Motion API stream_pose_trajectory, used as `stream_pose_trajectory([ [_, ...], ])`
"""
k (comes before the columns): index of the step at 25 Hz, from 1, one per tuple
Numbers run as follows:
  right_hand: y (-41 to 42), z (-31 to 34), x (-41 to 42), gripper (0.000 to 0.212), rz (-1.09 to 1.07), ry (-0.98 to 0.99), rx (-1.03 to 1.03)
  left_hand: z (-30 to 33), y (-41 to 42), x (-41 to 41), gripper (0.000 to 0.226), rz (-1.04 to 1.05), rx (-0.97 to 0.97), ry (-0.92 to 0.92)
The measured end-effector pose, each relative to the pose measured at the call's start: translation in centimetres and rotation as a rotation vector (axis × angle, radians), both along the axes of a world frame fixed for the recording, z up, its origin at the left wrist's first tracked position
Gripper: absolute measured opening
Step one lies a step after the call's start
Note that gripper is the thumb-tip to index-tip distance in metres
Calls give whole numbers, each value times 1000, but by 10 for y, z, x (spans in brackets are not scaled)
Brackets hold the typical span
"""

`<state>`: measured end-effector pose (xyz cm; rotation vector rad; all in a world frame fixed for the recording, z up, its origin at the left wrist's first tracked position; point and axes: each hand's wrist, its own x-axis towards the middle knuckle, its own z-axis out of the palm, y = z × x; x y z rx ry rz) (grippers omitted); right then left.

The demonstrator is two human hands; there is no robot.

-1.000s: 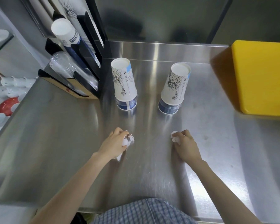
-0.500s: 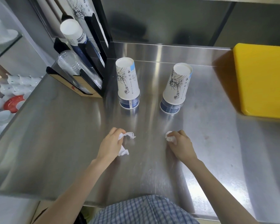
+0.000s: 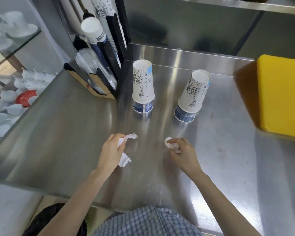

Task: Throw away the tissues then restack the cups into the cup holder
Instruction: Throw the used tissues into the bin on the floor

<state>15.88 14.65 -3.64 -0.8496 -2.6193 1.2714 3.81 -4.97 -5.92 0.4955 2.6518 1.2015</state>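
Fingers of my left hand are curled around a crumpled white tissue, whose loose ends stick out above and below the fist; the right hand is closed on a smaller white tissue wad. A second ago both fists sat lower on the steel bench; now I have them lifted and drawn a little toward its near edge, so the pick-up looks done and the throwing away comes next. No bin shows clearly: a dark shape below the near edge by my left arm may be one, but I cannot tell. Two upside-down stacks of printed paper cups, the left stack and the right stack, stand untouched toward the far edge. At the far left corner, the black cup holder is cut off at the top.
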Motion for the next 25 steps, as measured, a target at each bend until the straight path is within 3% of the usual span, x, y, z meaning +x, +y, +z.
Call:
stream_pose_trajectory([
  [8,-37,3,-9,16,184,15,-186,22,-49,39,17,361,103,48],
  [13,-83,7,-19,19,372,-28,-176,29,-104,67,22,568,103,15],
  [22,-238,5,-32,8,645,-55,-181,19,-264,121,18,839,95,-3],
  [25,-305,2,-27,17,723,-62,-233,10,-325,143,25,927,50,-29],
])
